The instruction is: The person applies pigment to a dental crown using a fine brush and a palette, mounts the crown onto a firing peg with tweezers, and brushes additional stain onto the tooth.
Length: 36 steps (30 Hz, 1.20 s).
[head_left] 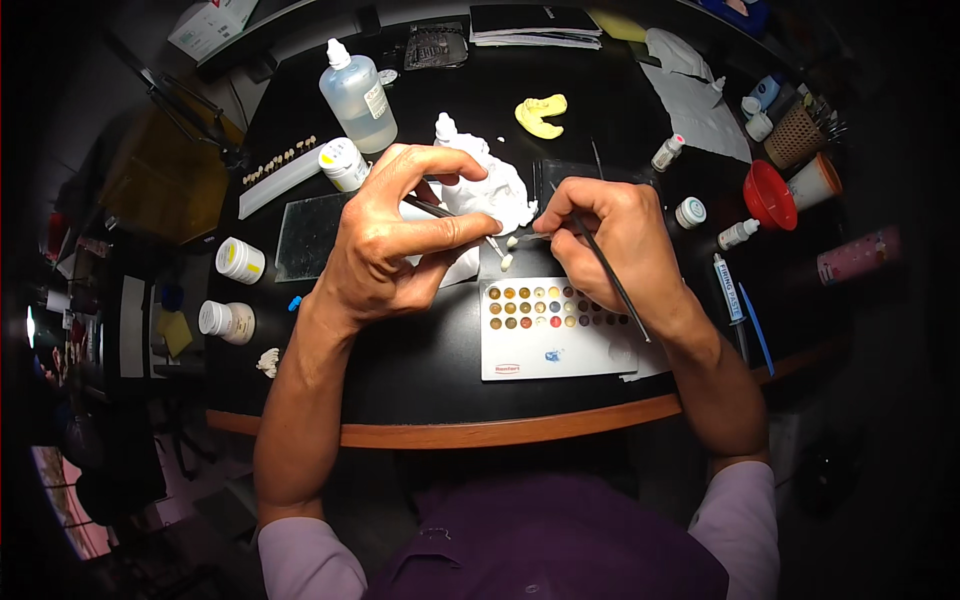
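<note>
My left hand (385, 235) pinches a slim dark-handled instrument (430, 206) between thumb and fingers. Its thin pale tip reaches down to a small cream tooth crown (507, 262); whether the tip grips the crown is too small to tell. A second small whitish piece (512, 242) shows just above it. In my right hand (610, 235) is a thin dark-handled brush (610, 270), its handle slanting down over the back of the hand. The working end lies near the crown, hardly visible. Below both hands lies a white palette (560, 362) with rows of brown, cream and reddish wells, partly covered by my right hand.
Behind my hands are crumpled white tissue (505, 190) and a yellow dental cast (540, 116). A clear squeeze bottle (357, 100) and white jars (240, 260) stand left. Rightward are a red bowl (769, 195), a syringe (728, 285) and dropper bottles (738, 234). The table's wooden edge (480, 432) runs nearest me.
</note>
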Available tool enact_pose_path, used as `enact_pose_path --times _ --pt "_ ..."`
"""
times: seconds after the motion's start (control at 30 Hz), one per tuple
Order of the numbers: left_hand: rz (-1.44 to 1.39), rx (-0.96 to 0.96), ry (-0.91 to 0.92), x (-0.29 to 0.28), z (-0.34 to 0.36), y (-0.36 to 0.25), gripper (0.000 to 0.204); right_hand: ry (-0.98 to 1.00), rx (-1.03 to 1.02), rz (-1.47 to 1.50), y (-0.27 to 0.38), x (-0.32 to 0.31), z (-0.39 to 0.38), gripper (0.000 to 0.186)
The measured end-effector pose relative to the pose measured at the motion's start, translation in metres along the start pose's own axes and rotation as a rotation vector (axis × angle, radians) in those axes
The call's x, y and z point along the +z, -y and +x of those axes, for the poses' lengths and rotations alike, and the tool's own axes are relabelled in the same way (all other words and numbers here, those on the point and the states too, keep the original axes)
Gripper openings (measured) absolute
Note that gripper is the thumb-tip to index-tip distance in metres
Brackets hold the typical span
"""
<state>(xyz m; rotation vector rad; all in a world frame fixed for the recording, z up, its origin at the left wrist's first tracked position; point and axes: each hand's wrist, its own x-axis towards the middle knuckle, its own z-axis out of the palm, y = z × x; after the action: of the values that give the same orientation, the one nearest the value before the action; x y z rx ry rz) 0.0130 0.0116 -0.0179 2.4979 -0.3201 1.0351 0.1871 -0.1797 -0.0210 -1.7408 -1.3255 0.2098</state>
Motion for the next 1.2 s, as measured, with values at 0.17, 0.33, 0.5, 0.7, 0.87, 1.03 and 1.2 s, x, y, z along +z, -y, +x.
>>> enact_pose_path --times 0.17,0.33,0.5,0.7,0.87,1.03,1.2 --pt "-0.042 -0.016 -0.022 0.0 0.004 -0.002 0.042 0.077 -0.036 -0.052 0.002 0.004 -0.006 0.01" --pt "-0.076 -0.027 -0.035 0.0 0.002 0.0 0.036 0.153 -0.016 -0.073 0.004 0.004 -0.006 0.013" --pt "-0.088 -0.056 -0.032 0.0 0.006 -0.005 0.035 0.118 -0.151 -0.056 0.004 0.0 -0.006 0.013" --pt "-0.107 0.056 -0.065 -0.001 0.007 -0.007 0.034 -0.085 -0.155 0.003 0.028 -0.022 0.003 0.018" --pt "-0.065 0.114 -0.089 0.001 0.008 -0.014 0.037 -0.168 -0.057 0.28 0.034 -0.027 -0.003 0.034" --pt "-0.057 0.142 -0.131 0.001 0.008 -0.014 0.036 -0.156 -0.142 0.454 0.043 -0.028 -0.011 0.024" --pt "-0.129 0.025 -0.075 0.0 0.008 -0.019 0.033 -0.071 -0.275 0.648 0.03 -0.025 -0.009 0.019"
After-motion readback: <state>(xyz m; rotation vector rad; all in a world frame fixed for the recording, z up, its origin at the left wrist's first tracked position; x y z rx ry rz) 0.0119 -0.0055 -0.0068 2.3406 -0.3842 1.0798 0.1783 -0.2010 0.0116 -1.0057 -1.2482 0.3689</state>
